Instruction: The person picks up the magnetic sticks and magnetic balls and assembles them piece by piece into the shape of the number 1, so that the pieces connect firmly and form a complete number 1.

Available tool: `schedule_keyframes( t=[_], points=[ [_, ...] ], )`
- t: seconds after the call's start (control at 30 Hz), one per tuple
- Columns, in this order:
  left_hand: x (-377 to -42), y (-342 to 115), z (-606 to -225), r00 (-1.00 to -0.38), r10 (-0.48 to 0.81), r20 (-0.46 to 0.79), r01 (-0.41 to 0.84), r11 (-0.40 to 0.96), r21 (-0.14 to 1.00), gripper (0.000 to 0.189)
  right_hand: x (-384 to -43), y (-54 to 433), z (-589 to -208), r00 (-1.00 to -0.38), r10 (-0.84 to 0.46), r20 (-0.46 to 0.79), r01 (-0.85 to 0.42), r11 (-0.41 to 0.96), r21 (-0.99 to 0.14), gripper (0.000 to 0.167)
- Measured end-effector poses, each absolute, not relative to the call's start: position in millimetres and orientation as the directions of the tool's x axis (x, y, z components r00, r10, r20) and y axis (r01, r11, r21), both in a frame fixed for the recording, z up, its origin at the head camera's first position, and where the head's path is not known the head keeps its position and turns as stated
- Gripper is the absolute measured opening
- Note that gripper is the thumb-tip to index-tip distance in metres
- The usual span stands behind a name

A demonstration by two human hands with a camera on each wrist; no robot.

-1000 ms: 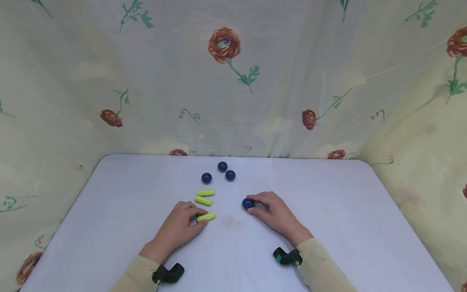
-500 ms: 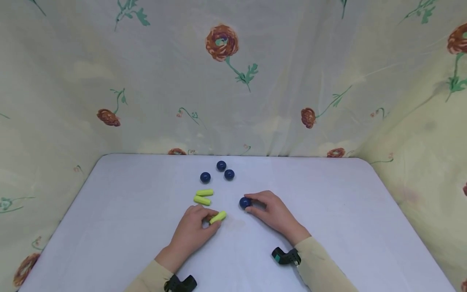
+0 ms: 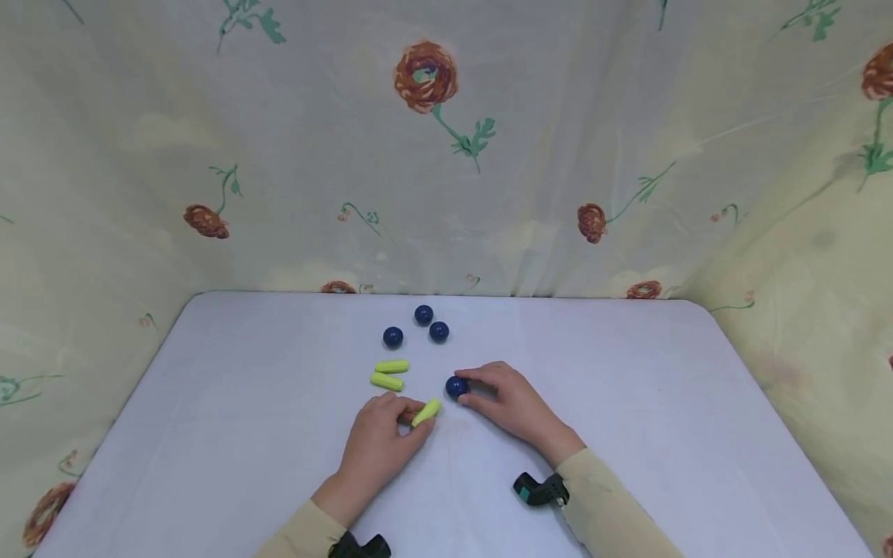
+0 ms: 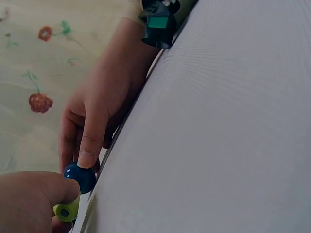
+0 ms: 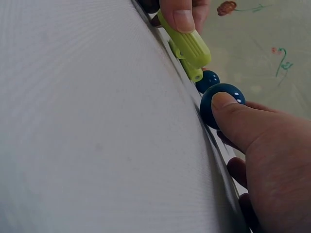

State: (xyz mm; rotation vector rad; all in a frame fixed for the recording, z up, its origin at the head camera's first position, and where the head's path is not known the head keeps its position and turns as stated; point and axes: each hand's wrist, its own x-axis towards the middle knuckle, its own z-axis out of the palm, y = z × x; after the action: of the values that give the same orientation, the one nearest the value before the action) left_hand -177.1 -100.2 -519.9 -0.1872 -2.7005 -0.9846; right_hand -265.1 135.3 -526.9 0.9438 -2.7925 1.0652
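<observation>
My left hand [image 3: 384,442] pinches a lime-green cylinder [image 3: 425,412] between thumb and fingers near the middle of the white table [image 3: 209,434]; the left wrist view shows its end [image 4: 66,211] under my thumb. My right hand [image 3: 505,403] pinches a dark blue ball [image 3: 456,387] just right of the cylinder, thumb on top in the right wrist view [image 5: 221,104]. Ball and cylinder tip lie close together. Two more green cylinders [image 3: 389,373] lie behind my left hand.
Three dark blue balls [image 3: 422,325] sit in a cluster farther back on the table. A flowered cloth [image 3: 446,139] hangs behind and on both sides of the table. Black wrist cameras [image 3: 537,490] ride on both sleeves.
My left hand has carried the green cylinder to the right and turned it diagonal. My right hand has slid the blue ball left, so the two now lie close.
</observation>
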Motion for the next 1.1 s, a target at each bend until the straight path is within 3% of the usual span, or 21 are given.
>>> schedule_keyframes(
  t=[0.53, 1.1],
  points=[
    [-184, -73, -521, -0.969, 0.027, 0.246, 0.179, 0.762, 0.623, 0.024, -263, 141, -526, -0.811, -0.546, 0.21, -0.547, 0.581, -0.603, 0.038],
    [-179, -79, -517, -0.969, 0.113, 0.22, 0.222, 0.793, 0.567, 0.039, -262, 137, -522, -0.82, -0.543, 0.18, -0.524, 0.587, -0.617, 0.039]
  ],
)
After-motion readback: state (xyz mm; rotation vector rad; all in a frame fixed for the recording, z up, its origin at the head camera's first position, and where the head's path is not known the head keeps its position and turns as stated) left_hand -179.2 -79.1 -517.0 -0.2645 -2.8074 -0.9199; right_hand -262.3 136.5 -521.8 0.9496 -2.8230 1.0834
